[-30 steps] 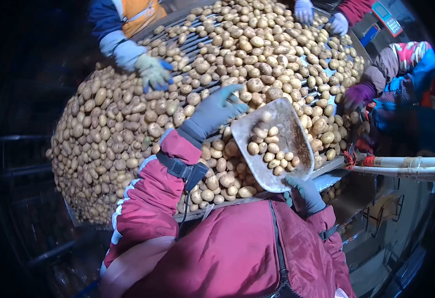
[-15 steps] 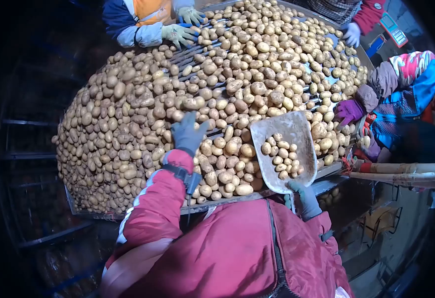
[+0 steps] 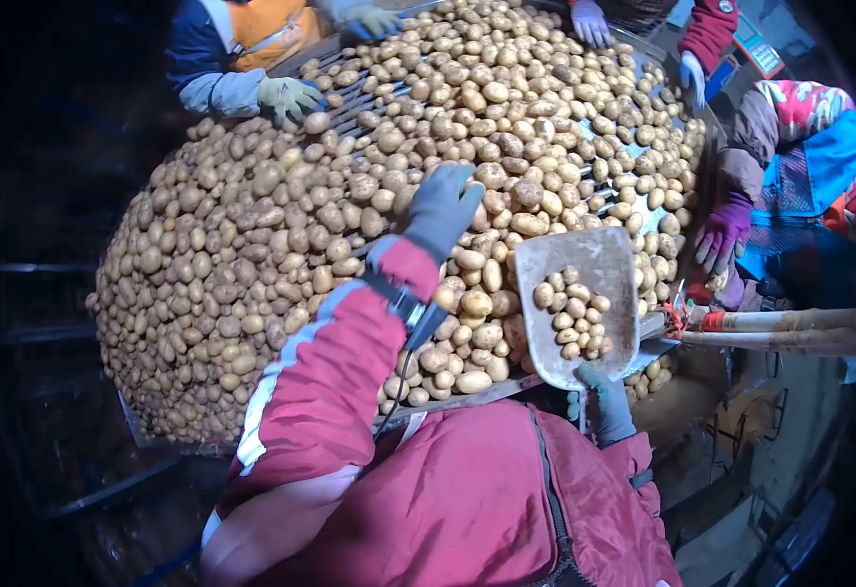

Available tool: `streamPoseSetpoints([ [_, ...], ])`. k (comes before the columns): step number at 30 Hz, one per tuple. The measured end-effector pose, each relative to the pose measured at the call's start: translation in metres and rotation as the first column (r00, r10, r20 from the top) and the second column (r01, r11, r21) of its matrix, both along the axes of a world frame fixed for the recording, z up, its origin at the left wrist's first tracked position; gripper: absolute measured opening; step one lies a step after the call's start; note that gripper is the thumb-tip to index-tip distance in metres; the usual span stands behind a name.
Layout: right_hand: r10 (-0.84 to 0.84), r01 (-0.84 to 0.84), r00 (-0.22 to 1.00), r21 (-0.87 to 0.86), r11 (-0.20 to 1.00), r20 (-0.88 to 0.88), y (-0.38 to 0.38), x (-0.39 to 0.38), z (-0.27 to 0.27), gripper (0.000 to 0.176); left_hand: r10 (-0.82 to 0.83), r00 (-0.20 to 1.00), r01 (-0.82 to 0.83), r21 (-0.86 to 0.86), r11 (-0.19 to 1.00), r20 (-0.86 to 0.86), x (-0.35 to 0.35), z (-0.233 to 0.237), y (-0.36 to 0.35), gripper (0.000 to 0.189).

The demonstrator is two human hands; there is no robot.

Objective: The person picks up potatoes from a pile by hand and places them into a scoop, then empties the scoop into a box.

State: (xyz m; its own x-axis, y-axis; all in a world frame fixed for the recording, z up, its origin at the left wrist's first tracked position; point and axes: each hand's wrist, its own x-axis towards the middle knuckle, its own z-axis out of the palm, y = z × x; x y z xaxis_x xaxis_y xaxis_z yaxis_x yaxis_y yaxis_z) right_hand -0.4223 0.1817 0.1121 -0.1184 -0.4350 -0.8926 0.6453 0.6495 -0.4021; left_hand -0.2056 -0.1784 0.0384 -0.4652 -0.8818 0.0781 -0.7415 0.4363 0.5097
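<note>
My right hand [image 3: 606, 403], in a grey-green glove, is closed around the handle of a worn white scoop [image 3: 585, 252]. Several small potatoes [image 3: 573, 311] lie grouped in the scoop, which is tilted above the pile's near right edge. My left hand [image 3: 442, 210], gloved in grey, rests over the middle of the large potato pile [image 3: 242, 254]. Its thumb stands apart from the bent fingers, and no potato shows in its grasp. The fingertips are partly hidden from view.
Dark bars of the sorting table [image 3: 350, 122] show between potatoes. Co-workers' gloved hands surround it: a grey-green glove [image 3: 291, 98] at far left, lilac gloves [image 3: 591, 22] at the back, a purple glove [image 3: 724, 233] at right. Pale pipes [image 3: 790, 321] jut out on the right.
My left hand has moved right and farther over the pile, its fingers less spread. The scoop has shifted slightly right and down in view, still in my right hand. Co-workers' hands have moved.
</note>
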Motion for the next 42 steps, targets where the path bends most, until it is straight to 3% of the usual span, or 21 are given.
streamPoseSetpoints([
  [4,0.013,-0.01,0.999,-0.098,0.995,0.036,0.024,0.011,0.003,0.024,-0.124,0.992,0.122,-0.13,0.984,-0.005,-0.056,-0.071,-0.054,0.048],
  [6,-0.093,0.099,0.995,-0.238,0.966,0.037,0.038,0.024,-0.014,0.05,-0.105,0.93,0.149,-0.099,0.984,0.352,-0.067,-0.092,-0.058,0.045],
  [9,-0.031,0.039,0.999,-0.271,0.962,0.035,0.054,0.024,-0.031,0.051,-0.169,0.958,0.181,-0.031,0.983,0.234,-0.043,-0.091,-0.071,0.043],
  [14,-0.057,0.076,0.992,-0.164,0.984,0.115,0.051,0.026,-0.022,0.042,-0.336,0.941,0.338,-0.042,0.94,0.05,-0.068,-0.007,-0.029,0.043],
  [16,-0.051,0.064,0.994,-0.136,0.989,0.093,0.056,0.026,-0.036,0.037,-0.333,0.879,0.346,0.024,0.938,0.342,-0.099,0.037,0.004,0.051],
  [20,0.068,-0.052,0.992,-0.148,0.988,0.103,0.072,0.022,-0.072,0.041,-0.321,0.915,0.374,-0.212,0.903,0.244,-0.106,-0.088,-0.032,0.052],
  [21,0.002,0.0,1.0,-0.267,0.964,0.006,0.058,0.03,-0.054,0.042,-0.406,0.869,0.425,-0.009,0.905,0.282,-0.11,-0.047,-0.031,0.058],
  [22,-0.028,0.028,1.0,-0.262,0.965,0.006,0.064,0.028,-0.061,0.042,-0.432,0.893,0.446,-0.117,0.887,0.128,-0.1,-0.108,-0.065,0.057],
  [23,-0.022,0.031,0.999,-0.243,0.969,0.041,0.068,0.028,-0.075,0.042,-0.283,0.928,0.346,0.277,0.896,-0.244,-0.108,-0.052,-0.042,0.057],
  [24,-0.013,0.03,0.997,-0.226,0.974,0.079,0.069,0.03,-0.083,0.042,0.033,0.877,0.323,0.639,0.698,-0.479,-0.111,0.025,-0.009,0.057],
  [26,-0.001,0.022,0.995,-0.22,0.975,0.097,0.055,0.026,-0.057,0.043,0.186,0.865,0.333,0.811,0.481,-0.466,-0.118,0.071,0.025,0.052],
  [28,0.065,-0.042,0.991,-0.194,0.98,0.113,0.043,0.021,-0.03,0.045,-0.193,0.892,0.431,0.645,0.63,-0.408,-0.133,0.098,0.073,0.057],
  [31,-0.055,0.08,0.996,-0.363,0.928,0.077,0.049,0.029,-0.049,0.04,-0.1,0.709,0.704,0.694,0.151,-0.698,-0.167,0.122,0.158,0.069],
  [32,-0.048,0.071,0.996,-0.366,0.928,0.073,0.057,0.024,-0.074,0.04,-0.636,0.548,0.834,0.414,0.364,-0.543,-0.172,0.154,0.168,0.074],
  [34,0.434,-0.502,0.861,-0.306,0.809,-0.265,0.082,0.009,-0.127,0.016,-0.566,0.695,0.68,0.662,0.317,-0.443,-0.181,0.185,0.185,0.077],
  [35,0.441,-0.508,0.858,-0.309,0.804,-0.262,0.073,0.009,-0.099,0.016,-0.56,0.702,0.674,0.664,0.323,-0.439,-0.173,0.185,0.185,0.077],
  [37,0.095,-0.059,0.988,-0.274,0.96,0.12,0.038,0.011,-0.006,0.015,-0.035,0.827,0.48,0.673,0.563,-0.561,-0.141,0.189,0.172,0.061],
  [38,0.102,-0.061,0.986,-0.281,0.958,0.13,0.039,0.014,-0.014,0.015,-0.472,0.803,0.547,0.136,0.826,-0.364,-0.119,0.206,0.16,0.051],
  [39,0.047,-0.014,0.991,-0.26,0.966,0.122,0.041,0.017,-0.026,0.017,-0.394,0.836,0.516,0.301,0.802,-0.381,-0.092,0.145,0.106,0.047],
  [40,-0.007,0.033,0.994,-0.237,0.971,0.11,0.044,0.018,-0.033,0.019,0.031,0.899,0.245,0.561,0.791,-0.436,-0.068,0.14,0.095,0.045],
  [42,0.081,-0.056,0.991,-0.227,0.972,0.105,0.044,0.012,-0.026,0.022,-0.214,0.93,0.29,0.24,0.926,-0.299,0.014,0.082,0.05,0.045],
])
